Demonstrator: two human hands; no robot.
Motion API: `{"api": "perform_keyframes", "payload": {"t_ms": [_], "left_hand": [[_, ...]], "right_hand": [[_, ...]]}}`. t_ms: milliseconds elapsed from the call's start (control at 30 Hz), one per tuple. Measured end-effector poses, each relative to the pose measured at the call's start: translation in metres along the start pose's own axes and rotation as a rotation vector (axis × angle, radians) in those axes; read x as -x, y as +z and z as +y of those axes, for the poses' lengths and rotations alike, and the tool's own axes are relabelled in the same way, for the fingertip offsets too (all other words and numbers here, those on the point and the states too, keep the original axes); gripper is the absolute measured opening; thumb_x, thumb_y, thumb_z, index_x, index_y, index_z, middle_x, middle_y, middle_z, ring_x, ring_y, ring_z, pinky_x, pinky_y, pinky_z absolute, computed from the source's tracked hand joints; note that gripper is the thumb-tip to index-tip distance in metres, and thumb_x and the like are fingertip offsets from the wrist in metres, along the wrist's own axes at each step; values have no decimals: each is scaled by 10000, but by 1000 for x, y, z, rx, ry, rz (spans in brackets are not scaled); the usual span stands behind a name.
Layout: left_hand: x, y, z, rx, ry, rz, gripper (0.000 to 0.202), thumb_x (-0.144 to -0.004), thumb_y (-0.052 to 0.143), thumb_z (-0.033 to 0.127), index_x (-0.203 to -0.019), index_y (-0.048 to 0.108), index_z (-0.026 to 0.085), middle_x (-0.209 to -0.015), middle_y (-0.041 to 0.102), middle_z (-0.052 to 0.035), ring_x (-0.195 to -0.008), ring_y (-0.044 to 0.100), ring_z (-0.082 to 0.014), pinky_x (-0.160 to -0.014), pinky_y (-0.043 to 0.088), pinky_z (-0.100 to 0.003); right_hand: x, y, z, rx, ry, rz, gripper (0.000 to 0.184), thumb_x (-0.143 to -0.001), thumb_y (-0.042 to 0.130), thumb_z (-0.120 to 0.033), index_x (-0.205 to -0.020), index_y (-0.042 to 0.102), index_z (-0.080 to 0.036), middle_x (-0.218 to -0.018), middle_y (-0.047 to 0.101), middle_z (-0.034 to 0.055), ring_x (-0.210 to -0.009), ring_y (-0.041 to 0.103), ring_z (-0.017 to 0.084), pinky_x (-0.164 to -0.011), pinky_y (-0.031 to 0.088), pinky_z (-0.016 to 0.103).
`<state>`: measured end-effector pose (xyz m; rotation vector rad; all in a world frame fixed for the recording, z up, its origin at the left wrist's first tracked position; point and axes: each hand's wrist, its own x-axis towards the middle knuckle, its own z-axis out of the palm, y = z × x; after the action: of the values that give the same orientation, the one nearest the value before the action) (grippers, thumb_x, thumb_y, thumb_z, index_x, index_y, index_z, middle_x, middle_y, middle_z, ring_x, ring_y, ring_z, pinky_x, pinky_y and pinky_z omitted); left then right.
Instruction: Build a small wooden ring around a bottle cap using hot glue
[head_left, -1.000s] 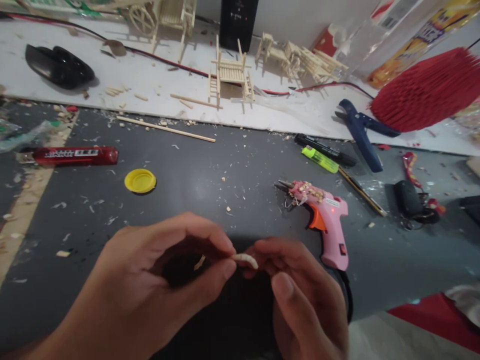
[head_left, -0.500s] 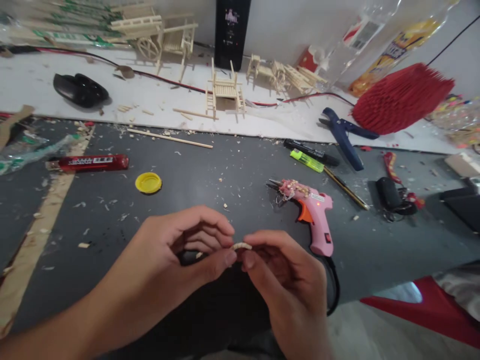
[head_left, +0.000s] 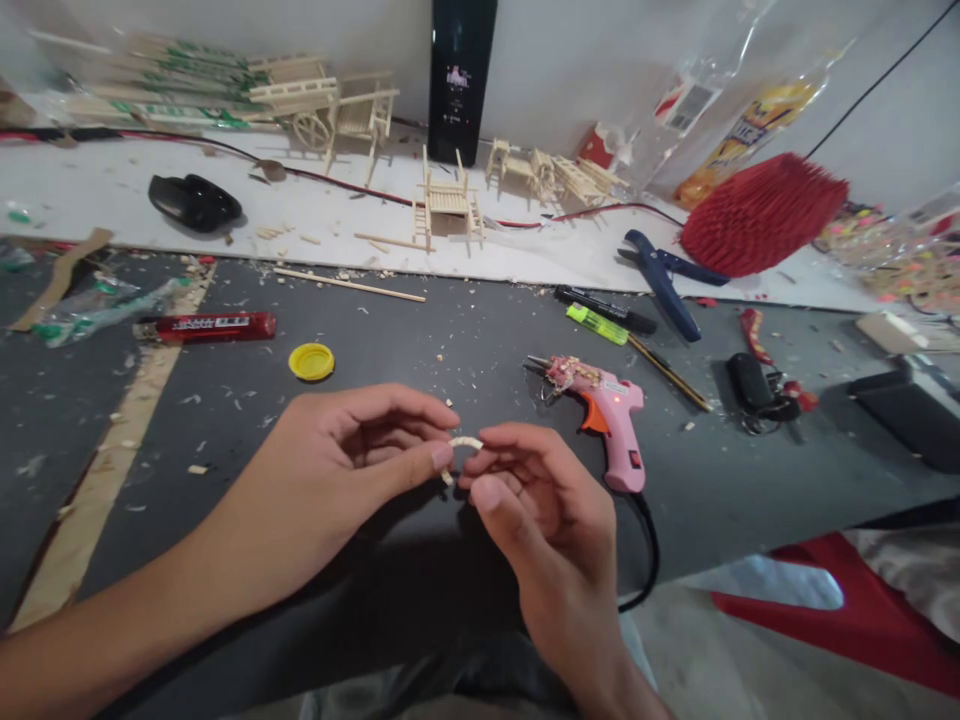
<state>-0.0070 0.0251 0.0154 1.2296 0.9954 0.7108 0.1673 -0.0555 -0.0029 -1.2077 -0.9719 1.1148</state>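
A small curved pale-wood piece (head_left: 467,442), an arc or part of a ring, is between my two hands in front of me. The thumb and index finger of my left hand (head_left: 352,450) pinch its left side. My right hand (head_left: 551,500) is curled at its right side; the index fingertip touches the arc, while the thumb stands a little off it. Fingers hide part of the piece, so I cannot tell whether it closes into a full ring. To the right lies a pink hot glue gun (head_left: 619,430), its nozzle pointing left. Beyond my left hand is a yellow bottle cap (head_left: 311,362).
A red lighter (head_left: 214,327) lies left, and a thin stick (head_left: 349,284) farther back. Miniature wooden furniture (head_left: 448,195) stands on the white ledge (head_left: 300,235). Markers (head_left: 600,322), blue-handled cutters (head_left: 664,280), keys (head_left: 757,390) and a red bristly object (head_left: 765,215) are at right. Wood scraps dot the table.
My right thumb has come away from the curved piece, and more of its arc now shows. Both hands sit slightly higher and further left in view; the camera has shifted a little.
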Motion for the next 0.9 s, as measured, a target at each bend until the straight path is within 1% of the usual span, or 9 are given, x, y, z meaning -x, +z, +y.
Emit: {"api": "perform_keyframes", "payload": {"t_ms": [100,200,300,433,567,633,700,800,900], "left_hand": [[-1,0,0,45,-25,-40,60,-893,877,247,-926,843,283,-847,876,55,-811,841,-139,-755,662,-137],[-1,-1,-2,112,-63,-88,76,-896,889,309,-956,851,282,-825,870,52,-774,829,-126,-726,649,-128],[1,0,-6,-33,-15,-73,66,-887,882,326,-908,844,276,-777,856,64,-722,816,-116,-653,610,-106],[4,5,-17,-526,339,-44,50,-978,781,275,-961,828,279,-850,866,73,-727,801,-115,-653,581,-140],[1,3,-28,-763,678,-84,194,-1093,585,168,-1163,761,212,-1114,848,-26,-1079,786,-180,-1015,567,-251],[-2,-4,-28,-871,774,-108,214,-1103,548,126,-1178,738,191,-1152,827,-57,-1152,748,-203,-1065,532,-289],[-6,-14,-22,-965,841,-177,195,-1102,556,130,-1134,738,189,-1109,819,-61,-1091,739,-223,-1028,532,-327],[-10,-25,-14,-1036,873,-312,194,-1102,559,148,-1114,748,190,-1076,823,-55,-1029,736,-241,-1016,527,-367],[-12,-27,-14,-1055,900,-352,203,-1087,568,122,-1169,746,174,-1126,834,-65,-1091,733,-260,-1044,518,-383]], "right_hand": [[-3,1,-1,26,-53,-4,211,-993,782,-199,-1174,770,-305,-995,801,-18,-875,767,125,-770,622,199],[-7,-5,-4,214,-167,-32,196,-990,744,-137,-1107,769,-292,-949,787,-32,-838,741,121,-759,594,208],[-8,-17,-8,468,-253,-76,188,-989,696,-105,-1006,749,-284,-893,751,-55,-787,689,103,-722,540,201],[-2,-35,-10,704,-281,-89,164,-987,667,-118,-1036,727,-262,-894,744,-54,-774,683,90,-703,519,189],[4,-47,-5,840,-308,-87,142,-1007,642,-127,-987,740,-228,-903,756,-17,-822,708,108,-752,530,209],[4,-48,-3,850,-289,-95,149,-1024,634,-137,-992,755,-217,-940,767,3,-862,723,119,-784,534,223],[1,-45,-4,853,-264,-107,148,-1026,639,-145,-1007,770,-212,-954,773,10,-871,726,127,-783,532,236],[-4,-40,-5,853,-239,-154,142,-1013,661,-141,-1008,784,-213,-943,774,7,-876,726,144,-781,528,257],[-8,-37,-6,832,-221,-179,138,-1009,677,-142,-984,788,-220,-923,768,1,-877,720,156,-778,525,273]]}}
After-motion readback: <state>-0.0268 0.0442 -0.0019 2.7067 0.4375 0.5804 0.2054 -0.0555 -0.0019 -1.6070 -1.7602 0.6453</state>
